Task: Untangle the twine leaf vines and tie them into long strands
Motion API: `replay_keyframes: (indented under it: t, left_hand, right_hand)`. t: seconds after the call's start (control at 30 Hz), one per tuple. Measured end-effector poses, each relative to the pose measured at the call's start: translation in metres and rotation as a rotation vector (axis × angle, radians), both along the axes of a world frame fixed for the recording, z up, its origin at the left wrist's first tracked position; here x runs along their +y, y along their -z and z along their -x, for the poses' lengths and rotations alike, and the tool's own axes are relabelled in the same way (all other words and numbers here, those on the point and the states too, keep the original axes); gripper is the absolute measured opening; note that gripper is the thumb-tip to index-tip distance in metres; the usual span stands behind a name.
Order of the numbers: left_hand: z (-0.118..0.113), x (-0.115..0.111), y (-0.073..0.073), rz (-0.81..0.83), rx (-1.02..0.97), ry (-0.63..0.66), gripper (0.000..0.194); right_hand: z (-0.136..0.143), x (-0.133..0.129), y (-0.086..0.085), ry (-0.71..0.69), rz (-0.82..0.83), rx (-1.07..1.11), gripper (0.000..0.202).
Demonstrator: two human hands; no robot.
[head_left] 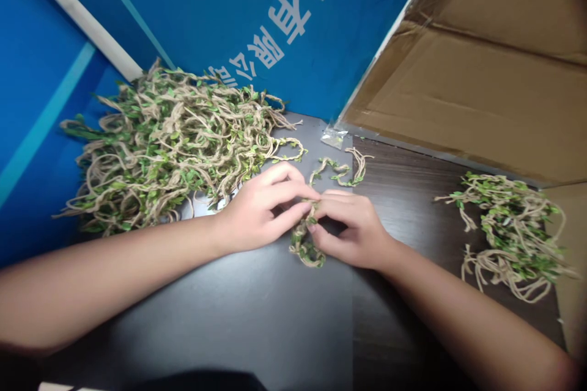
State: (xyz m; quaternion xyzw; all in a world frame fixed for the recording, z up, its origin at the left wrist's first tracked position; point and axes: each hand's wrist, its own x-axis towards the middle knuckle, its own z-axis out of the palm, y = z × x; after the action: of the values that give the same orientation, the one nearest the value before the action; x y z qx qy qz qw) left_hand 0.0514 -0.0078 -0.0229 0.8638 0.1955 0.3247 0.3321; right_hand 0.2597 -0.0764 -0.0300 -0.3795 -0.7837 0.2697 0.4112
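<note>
Both hands meet at the middle of the table over one leafy twine garland, a tan braided cord with small green leaves. My left hand pinches it between thumb and fingers from the left. From the right, my right hand pinches the same cord, thumb below and fingers above. A loop of the garland hangs toward me beneath the fingertips. Beyond the hands its far part curves over the table and finishes in loose twine ends. The exact spot where the fingertips touch the cord is partly hidden.
A large tangled heap of similar garlands lies at the left against a blue printed panel. A smaller pile sits at the right near a cardboard wall. A small clear plastic bag lies at the back of the grey sheet.
</note>
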Motion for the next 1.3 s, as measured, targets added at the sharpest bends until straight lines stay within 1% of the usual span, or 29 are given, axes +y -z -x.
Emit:
replay_keyframes:
  t: [0.07, 0.13, 0.2, 0.23, 0.27, 0.33, 0.43, 0.5, 0.57, 0.63, 0.7, 0.73, 0.8, 0.87, 0.93, 1.0, 1.1, 1.2, 1.27, 1.3]
  left_hand:
    - [0.000, 0.000, 0.000, 0.005, -0.006, -0.021, 0.013]
    - [0.001, 0.000, 0.001, 0.019, -0.012, -0.050, 0.008]
    - [0.001, -0.001, 0.001, 0.028, -0.013, -0.064, 0.005]
    - [0.001, -0.001, 0.001, 0.029, -0.012, -0.077, 0.004]
    - [0.000, -0.002, 0.001, 0.035, -0.010, -0.098, 0.005]
    - [0.000, -0.004, 0.001, 0.073, -0.023, -0.161, 0.007]
    - [0.001, -0.006, 0.003, 0.194, -0.129, -0.236, 0.010]
    - [0.001, -0.005, 0.003, 0.239, -0.197, -0.253, 0.011]
    - [0.001, -0.003, 0.002, 0.186, -0.201, -0.290, 0.010]
    - [0.002, -0.001, 0.001, 0.075, -0.178, -0.332, 0.009]
    - [0.002, 0.001, -0.001, -0.008, -0.179, -0.347, 0.008]
    - [0.002, 0.002, -0.002, -0.029, -0.187, -0.347, 0.009]
    - [0.002, 0.002, -0.002, -0.050, -0.202, -0.348, 0.010]
    - [0.003, 0.002, -0.001, -0.049, -0.205, -0.355, 0.010]
    - [0.002, 0.003, 0.000, -0.040, -0.205, -0.365, 0.009]
    - [0.001, 0.003, 0.000, -0.033, -0.187, -0.376, 0.009]
    - [-0.001, 0.005, -0.001, -0.038, -0.082, -0.380, 0.006]
    - [-0.001, 0.003, -0.004, -0.085, 0.056, -0.398, 0.005]
    - [-0.001, 0.001, -0.005, -0.129, 0.085, -0.406, 0.008]
    - [0.000, 0.000, -0.005, -0.140, 0.073, -0.378, 0.010]
  right_hand:
    - [-0.002, 0.001, 0.000, 0.012, 0.113, 0.115, 0.012]
    - [-0.005, 0.003, 0.001, 0.017, 0.289, 0.277, 0.015]
    - [-0.009, 0.006, 0.003, -0.005, 0.443, 0.425, 0.020]
    - [-0.010, 0.008, 0.004, -0.021, 0.490, 0.482, 0.024]
    - [-0.011, 0.010, 0.004, -0.024, 0.517, 0.526, 0.027]
    - [-0.014, 0.014, 0.004, 0.018, 0.555, 0.594, 0.028]
    - [-0.017, 0.018, 0.004, 0.094, 0.649, 0.661, 0.027]
    - [-0.019, 0.020, 0.003, 0.094, 0.690, 0.677, 0.030]
    - [-0.020, 0.020, 0.000, 0.083, 0.697, 0.653, 0.032]
    - [-0.021, 0.018, -0.006, 0.103, 0.694, 0.558, 0.032]
    - [-0.021, 0.015, -0.013, 0.180, 0.617, 0.366, 0.026]
    - [-0.022, 0.013, -0.017, 0.242, 0.524, 0.236, 0.022]
    - [-0.022, 0.010, -0.024, 0.364, 0.255, -0.056, 0.016]
    - [-0.023, 0.008, -0.028, 0.446, 0.004, -0.305, 0.014]
    - [-0.023, 0.006, -0.027, 0.499, -0.126, -0.462, 0.016]
    - [-0.023, 0.005, -0.023, 0.553, -0.178, -0.529, 0.019]
    - [-0.019, 0.004, -0.011, 0.558, -0.214, -0.543, 0.017]
    - [-0.015, 0.004, 0.003, 0.477, -0.248, -0.541, 0.014]
    - [-0.014, 0.004, 0.009, 0.385, -0.268, -0.553, 0.015]
    - [-0.014, 0.004, 0.011, 0.332, -0.281, -0.559, 0.015]
